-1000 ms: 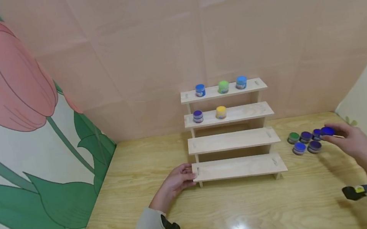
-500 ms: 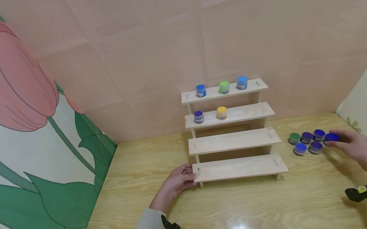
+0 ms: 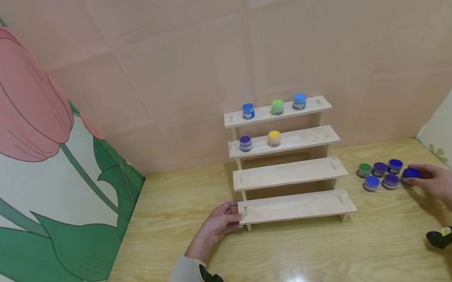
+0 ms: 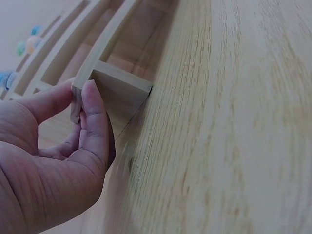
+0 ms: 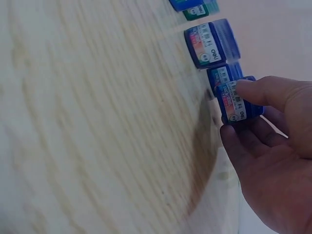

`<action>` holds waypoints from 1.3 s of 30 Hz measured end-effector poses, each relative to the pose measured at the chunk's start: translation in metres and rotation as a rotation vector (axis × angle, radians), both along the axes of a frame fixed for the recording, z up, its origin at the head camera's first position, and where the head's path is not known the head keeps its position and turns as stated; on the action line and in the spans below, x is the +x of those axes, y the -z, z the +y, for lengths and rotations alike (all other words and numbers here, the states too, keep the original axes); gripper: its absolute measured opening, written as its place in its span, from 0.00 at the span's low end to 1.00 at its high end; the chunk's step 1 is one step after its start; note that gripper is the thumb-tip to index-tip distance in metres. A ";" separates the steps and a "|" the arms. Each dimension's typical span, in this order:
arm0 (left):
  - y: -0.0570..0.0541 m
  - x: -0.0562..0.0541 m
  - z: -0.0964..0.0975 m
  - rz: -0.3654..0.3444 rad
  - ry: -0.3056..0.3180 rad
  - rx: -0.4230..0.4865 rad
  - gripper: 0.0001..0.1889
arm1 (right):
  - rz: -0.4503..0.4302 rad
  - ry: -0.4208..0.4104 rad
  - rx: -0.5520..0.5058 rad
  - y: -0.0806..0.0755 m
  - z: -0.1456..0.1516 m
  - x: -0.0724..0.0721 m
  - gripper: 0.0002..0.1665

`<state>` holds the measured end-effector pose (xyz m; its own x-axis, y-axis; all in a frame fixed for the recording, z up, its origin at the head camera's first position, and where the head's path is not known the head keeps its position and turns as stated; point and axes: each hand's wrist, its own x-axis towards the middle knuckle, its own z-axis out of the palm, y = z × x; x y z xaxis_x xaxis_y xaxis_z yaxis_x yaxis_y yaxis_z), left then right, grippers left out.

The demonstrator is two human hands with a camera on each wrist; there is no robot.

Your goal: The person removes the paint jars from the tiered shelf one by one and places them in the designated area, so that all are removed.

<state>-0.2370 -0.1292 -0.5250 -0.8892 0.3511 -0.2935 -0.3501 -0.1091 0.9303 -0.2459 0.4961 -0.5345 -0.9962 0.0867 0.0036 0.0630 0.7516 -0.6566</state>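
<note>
A pale wooden shelf rack (image 3: pixel 290 173) with stepped tiers stands on the table. My left hand (image 3: pixel 219 223) pinches the left end of its lowest tier; the left wrist view shows thumb and fingers around the board's corner (image 4: pixel 80 97). To the right of the rack, my right hand (image 3: pixel 439 182) grips a small paint jar with a dark blue lid (image 3: pixel 410 175) between thumb and fingers. In the right wrist view this labelled jar (image 5: pixel 236 103) is close against other jars; whether its base touches the table cannot be seen.
Beside the held jar are several jars: green-lidded (image 3: pixel 364 169), blue (image 3: pixel 371 182) and purple (image 3: pixel 391 180) among them. The top tier bears three jars, one light green (image 3: pixel 277 106). A purple-lidded jar (image 3: pixel 245 142) and a yellow one (image 3: pixel 274 138) stand a tier lower.
My right hand has brought the blue-lidded jar down and slightly right, from above the group's back row to the right end of the front row. My left hand stays on the rack.
</note>
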 end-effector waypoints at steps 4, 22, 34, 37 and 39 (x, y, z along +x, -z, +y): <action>-0.001 0.000 0.000 0.001 0.005 0.001 0.29 | -0.001 -0.004 0.001 0.001 0.000 -0.001 0.44; -0.005 -0.002 -0.001 -0.005 0.011 -0.004 0.29 | 0.090 -0.040 -0.037 -0.048 -0.021 -0.004 0.43; -0.002 0.000 -0.001 0.000 0.007 -0.002 0.29 | 0.137 -0.055 -0.082 -0.124 -0.100 -0.003 0.43; -0.002 0.001 -0.001 -0.001 0.008 -0.003 0.29 | 0.150 -0.056 -0.107 -0.139 -0.120 -0.004 0.43; -0.002 0.001 -0.001 -0.003 0.006 -0.005 0.29 | 0.155 -0.067 -0.118 -0.147 -0.134 -0.005 0.43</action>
